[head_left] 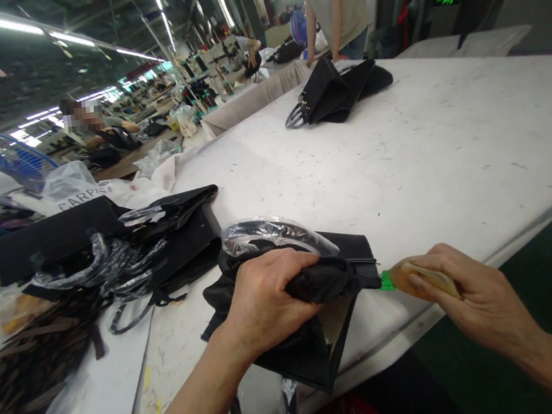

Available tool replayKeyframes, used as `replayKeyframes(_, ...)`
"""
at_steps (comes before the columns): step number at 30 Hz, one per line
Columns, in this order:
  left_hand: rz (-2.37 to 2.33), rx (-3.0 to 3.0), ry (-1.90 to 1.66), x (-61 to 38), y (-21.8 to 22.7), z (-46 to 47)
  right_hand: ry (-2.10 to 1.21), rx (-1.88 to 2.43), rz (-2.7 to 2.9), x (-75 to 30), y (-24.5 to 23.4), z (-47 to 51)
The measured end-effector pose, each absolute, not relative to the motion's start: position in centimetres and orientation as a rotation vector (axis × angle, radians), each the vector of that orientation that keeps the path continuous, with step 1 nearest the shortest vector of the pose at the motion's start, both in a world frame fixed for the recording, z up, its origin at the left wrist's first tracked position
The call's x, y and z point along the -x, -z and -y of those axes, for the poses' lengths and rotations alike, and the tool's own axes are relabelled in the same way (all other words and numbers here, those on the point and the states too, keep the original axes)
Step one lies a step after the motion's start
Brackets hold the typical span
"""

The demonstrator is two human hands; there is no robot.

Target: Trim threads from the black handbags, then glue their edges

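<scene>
My left hand [266, 294] is closed over the top of a black handbag [310, 336] lying at the near edge of the white table [399, 153]. The bag's handle [269, 231] is wrapped in clear plastic and arches just behind my fingers. My right hand [470, 291] is closed on a small yellowish tool with a green tip [404, 277]. The green tip touches the right end of the bag.
Several black bags with plastic-wrapped handles [112, 252] lie piled at the left. Another black bag [332, 91] lies far across the table, where a person in a light shirt [335, 1] stands. Other workers sit at tables in the background.
</scene>
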State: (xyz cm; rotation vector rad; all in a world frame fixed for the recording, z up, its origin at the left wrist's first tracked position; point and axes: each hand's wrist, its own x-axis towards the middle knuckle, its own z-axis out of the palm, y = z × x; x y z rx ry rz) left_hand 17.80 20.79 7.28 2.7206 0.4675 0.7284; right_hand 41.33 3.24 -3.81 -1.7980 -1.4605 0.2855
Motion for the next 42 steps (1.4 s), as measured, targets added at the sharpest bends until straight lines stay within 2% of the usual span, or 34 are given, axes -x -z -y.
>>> replayKeyframes(13,-0.466,-2.711,-0.748,-17.70,-7.29,-20.65,-0.202,1.813,1.463,-41.31,3.75,-2.98)
replayKeyframes(22,-0.462,-2.721,-0.749,-17.47,-7.24,-20.45,-0.321,1.900,1.285,-41.26,3.50,-2.91)
replayKeyframes(29,-0.422,-2.736,-0.778,-17.24,-7.07,-20.21,-0.637,1.999,1.024,-41.00,3.00,-3.09)
replayKeyframes(42,-0.404,-2.759,-0.771,-17.40,-7.08,-20.06,-0.626,2.006,0.962,-40.99,3.30,-3.16)
